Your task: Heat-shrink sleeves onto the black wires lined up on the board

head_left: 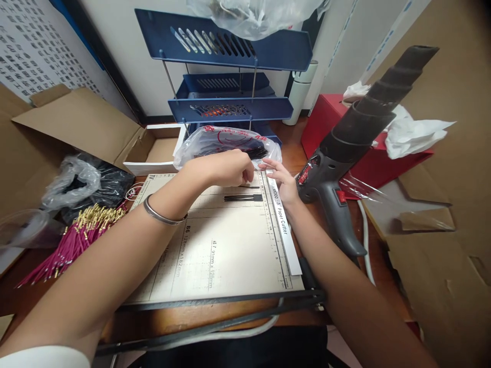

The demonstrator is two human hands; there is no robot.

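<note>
A cream paper cutter (238,245) with printed size lines lies on the desk, its white labelled strip (286,230) along the right side. My left hand (233,168), below a metal bangle on the wrist, is curled with fingertips pinched over the cutter's far part. What it pinches is hidden; a thin dark strand (251,187) lies just under the fingertips. Nearer to me, several black thin strands (243,198) lie side by side against the ruler edge. My right hand (284,181) has its fingers stretched apart beside the strip's far end, close to the left fingertips.
Behind the cutter is a clear plastic bag (230,145) with black strands, below a blue tiered rack (230,110). A grey heat gun (333,168) stands at right beside a red tissue box (326,120). Magenta cords (72,243) with gold ends and an open carton (84,122) are left.
</note>
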